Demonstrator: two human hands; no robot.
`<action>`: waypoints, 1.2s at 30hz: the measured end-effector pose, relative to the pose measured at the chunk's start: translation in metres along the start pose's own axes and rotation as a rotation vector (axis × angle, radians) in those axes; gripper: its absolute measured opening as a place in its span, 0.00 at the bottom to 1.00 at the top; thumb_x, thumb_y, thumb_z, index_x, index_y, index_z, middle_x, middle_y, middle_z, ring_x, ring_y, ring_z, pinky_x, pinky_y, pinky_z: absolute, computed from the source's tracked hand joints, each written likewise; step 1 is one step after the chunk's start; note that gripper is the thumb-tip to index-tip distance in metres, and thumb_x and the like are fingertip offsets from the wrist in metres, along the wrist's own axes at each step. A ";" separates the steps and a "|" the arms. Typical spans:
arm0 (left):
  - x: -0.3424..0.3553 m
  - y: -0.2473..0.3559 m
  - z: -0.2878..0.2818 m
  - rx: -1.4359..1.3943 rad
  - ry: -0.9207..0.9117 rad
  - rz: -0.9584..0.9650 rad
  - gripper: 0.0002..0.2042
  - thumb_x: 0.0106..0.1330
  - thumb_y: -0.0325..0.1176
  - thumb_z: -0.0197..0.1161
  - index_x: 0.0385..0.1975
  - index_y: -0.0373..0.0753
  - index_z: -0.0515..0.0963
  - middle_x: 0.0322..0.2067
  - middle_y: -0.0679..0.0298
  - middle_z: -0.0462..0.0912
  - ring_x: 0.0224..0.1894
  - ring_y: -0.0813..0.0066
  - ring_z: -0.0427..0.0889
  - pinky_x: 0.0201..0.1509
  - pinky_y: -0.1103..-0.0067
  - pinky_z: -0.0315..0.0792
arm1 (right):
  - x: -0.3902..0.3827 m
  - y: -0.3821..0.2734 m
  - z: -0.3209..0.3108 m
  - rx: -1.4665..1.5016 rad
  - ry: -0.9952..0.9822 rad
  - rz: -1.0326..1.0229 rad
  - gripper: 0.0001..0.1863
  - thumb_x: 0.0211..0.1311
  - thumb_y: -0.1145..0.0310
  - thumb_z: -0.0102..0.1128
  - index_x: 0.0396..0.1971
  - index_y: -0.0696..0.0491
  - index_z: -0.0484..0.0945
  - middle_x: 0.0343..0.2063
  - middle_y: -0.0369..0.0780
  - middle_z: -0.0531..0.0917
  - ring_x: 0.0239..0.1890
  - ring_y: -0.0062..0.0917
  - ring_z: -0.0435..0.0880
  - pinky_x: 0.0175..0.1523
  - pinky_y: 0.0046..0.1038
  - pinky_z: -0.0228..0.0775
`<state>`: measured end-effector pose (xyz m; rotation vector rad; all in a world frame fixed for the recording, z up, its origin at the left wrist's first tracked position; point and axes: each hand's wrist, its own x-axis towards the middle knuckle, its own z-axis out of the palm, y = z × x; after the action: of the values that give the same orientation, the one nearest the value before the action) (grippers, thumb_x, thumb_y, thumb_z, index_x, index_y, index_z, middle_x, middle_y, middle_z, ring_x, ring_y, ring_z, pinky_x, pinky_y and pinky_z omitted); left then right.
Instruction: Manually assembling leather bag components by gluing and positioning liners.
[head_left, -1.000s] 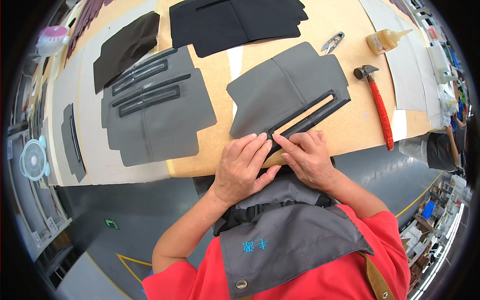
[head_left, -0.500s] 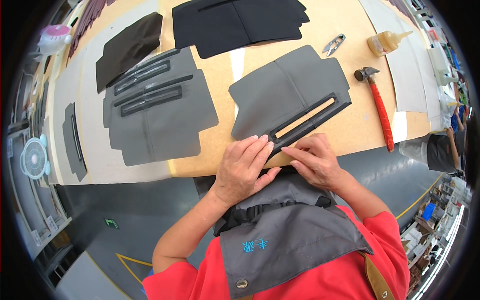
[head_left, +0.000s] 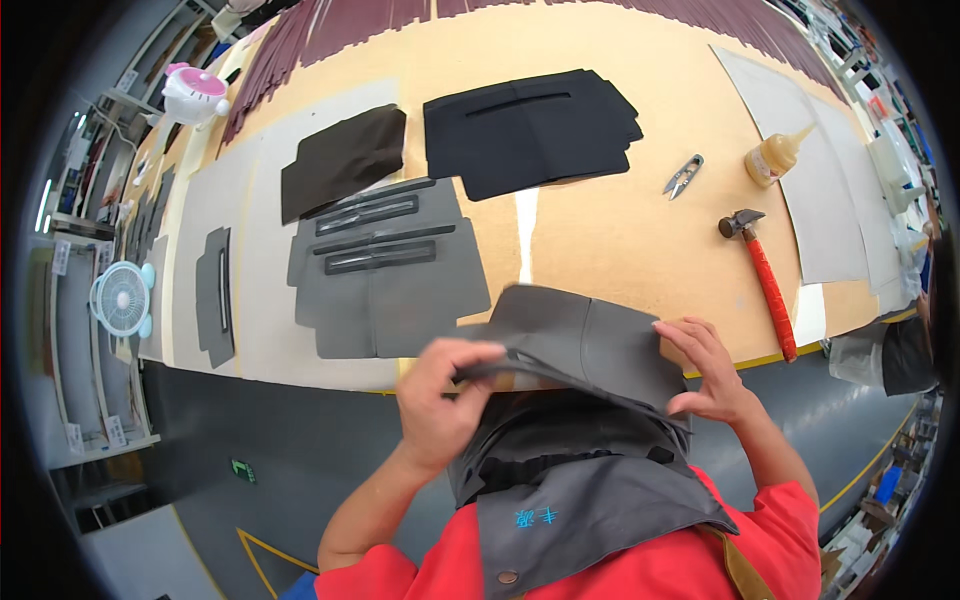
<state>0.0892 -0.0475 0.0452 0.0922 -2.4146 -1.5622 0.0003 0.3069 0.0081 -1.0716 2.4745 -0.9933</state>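
The near-left edge of the grey panel is pinched between thumb and fingers of the blurred left hand; its right edge is met by the spread fingers and thumb of the right hand, though whether it is gripped cannot be told. Flat a moment ago, the panel is now raised and bowed at the near edge of the table, so the whole piece is apparently being repositioned. Slotted grey pieces are laid left, a hammer right.

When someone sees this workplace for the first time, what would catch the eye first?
Probably the bent grey panel at the near edge of the table, with the left hand gripping its left side and the right hand at its right. Next, the red-handled hammer lying to the right, and the light-blue fan at far left.
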 end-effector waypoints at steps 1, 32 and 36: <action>0.012 0.003 -0.003 -0.131 0.029 -0.105 0.11 0.59 0.15 0.66 0.40 0.35 0.84 0.36 0.63 0.87 0.37 0.76 0.84 0.41 0.80 0.78 | 0.005 -0.003 -0.003 0.246 -0.015 0.095 0.56 0.50 0.22 0.59 0.67 0.55 0.69 0.57 0.44 0.79 0.62 0.39 0.76 0.71 0.41 0.58; 0.164 -0.039 -0.023 -0.657 -0.083 -0.503 0.14 0.63 0.26 0.71 0.48 0.33 0.79 0.44 0.60 0.87 0.48 0.76 0.85 0.58 0.76 0.77 | 0.169 0.030 -0.044 0.703 0.426 0.353 0.18 0.71 0.60 0.64 0.53 0.56 0.81 0.41 0.34 0.87 0.40 0.15 0.85 0.38 0.21 0.78; 0.163 -0.043 -0.019 -0.612 -0.076 -0.478 0.16 0.63 0.25 0.70 0.50 0.32 0.77 0.45 0.59 0.87 0.48 0.76 0.85 0.57 0.76 0.77 | 0.167 0.033 -0.041 0.715 0.445 0.371 0.18 0.71 0.61 0.63 0.53 0.56 0.81 0.41 0.34 0.87 0.39 0.15 0.85 0.38 0.21 0.78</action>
<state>-0.0670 -0.1142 0.0438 0.5239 -1.9361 -2.4827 -0.1530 0.2221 0.0193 -0.1710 2.1590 -1.9137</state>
